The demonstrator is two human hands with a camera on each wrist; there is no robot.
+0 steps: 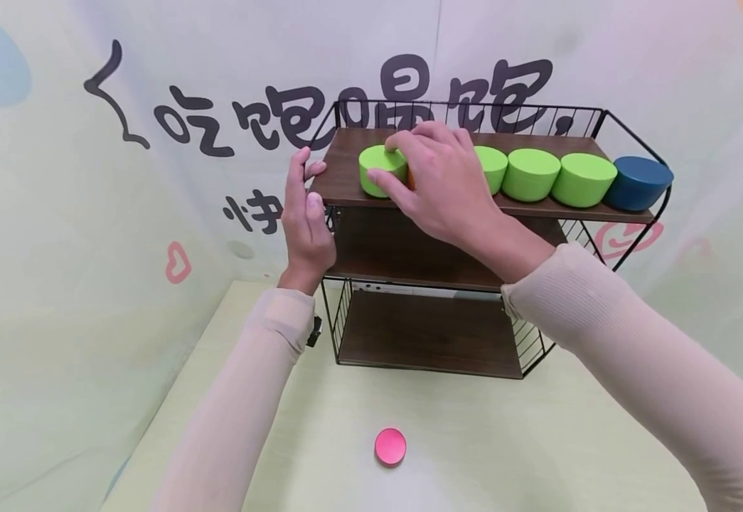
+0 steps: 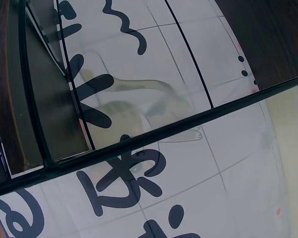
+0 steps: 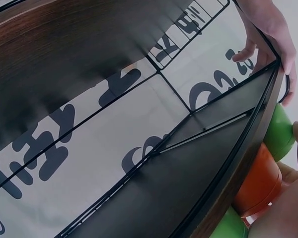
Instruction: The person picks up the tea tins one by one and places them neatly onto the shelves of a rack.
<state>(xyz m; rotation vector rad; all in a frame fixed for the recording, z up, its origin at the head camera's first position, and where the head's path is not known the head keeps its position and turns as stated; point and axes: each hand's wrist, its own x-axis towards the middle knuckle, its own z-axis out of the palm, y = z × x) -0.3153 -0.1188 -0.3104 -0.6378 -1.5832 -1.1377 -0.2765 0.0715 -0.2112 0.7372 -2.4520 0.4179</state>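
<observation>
A green round tub stands at the left end of the rack's top board. My right hand pinches it, thumb at the front and fingertips at its top edge. Beside it, mostly covered by that hand, is an orange tub. To the right follow several green tubs and a dark blue tub at the far end. My left hand holds the left side of the wire-and-wood shelf rack; the right wrist view shows its fingers at the frame's corner.
Two lower dark wooden boards hang in the black wire frame. A pink round disc lies on the pale table in front. Behind the rack is a white printed wall sheet with large dark characters.
</observation>
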